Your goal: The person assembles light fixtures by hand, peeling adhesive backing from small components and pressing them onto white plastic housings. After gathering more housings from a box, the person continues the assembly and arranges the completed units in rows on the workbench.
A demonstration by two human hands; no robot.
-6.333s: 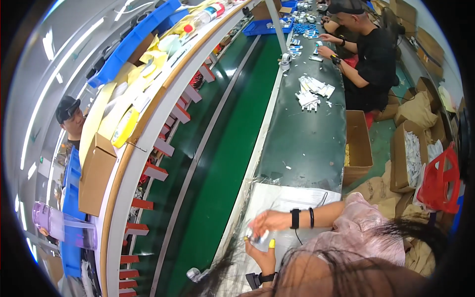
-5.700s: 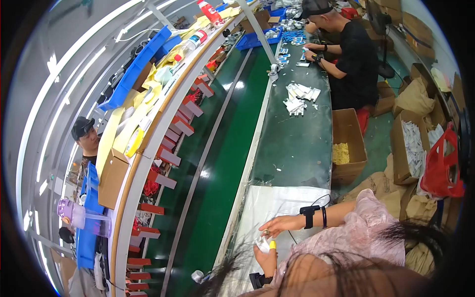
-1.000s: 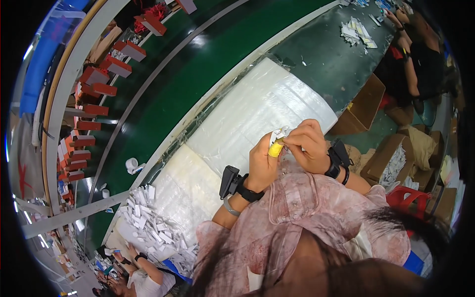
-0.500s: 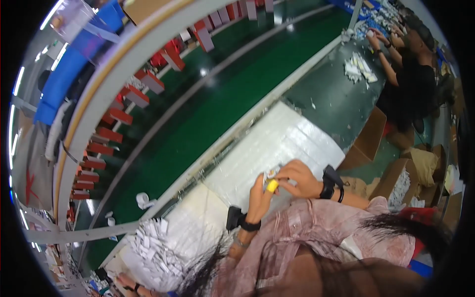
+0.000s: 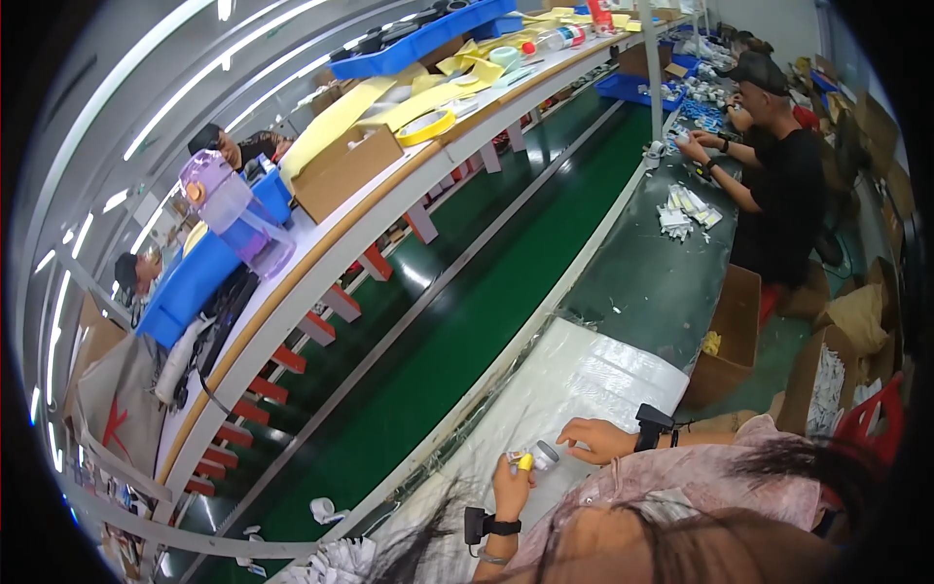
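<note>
From here, the left hand [image 5: 508, 489] is pinching a white piece [image 5: 515, 455]; the roll [image 5: 547, 454] is sitting just right of its thumb [image 5: 525, 463]. The right hand [image 5: 595, 441], farther off, is hanging empty, fingers parted, pointing rollward.

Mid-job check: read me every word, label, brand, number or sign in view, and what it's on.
No text reads clearly in this view.
Clear bottle with red cap: label too small to read.
Yellow tape roll: any print too small.
White pieces on the bench: any print too small.
Grey bag: a red mark, no readable word.
Small white piece in the left hand: nothing legible.
</note>
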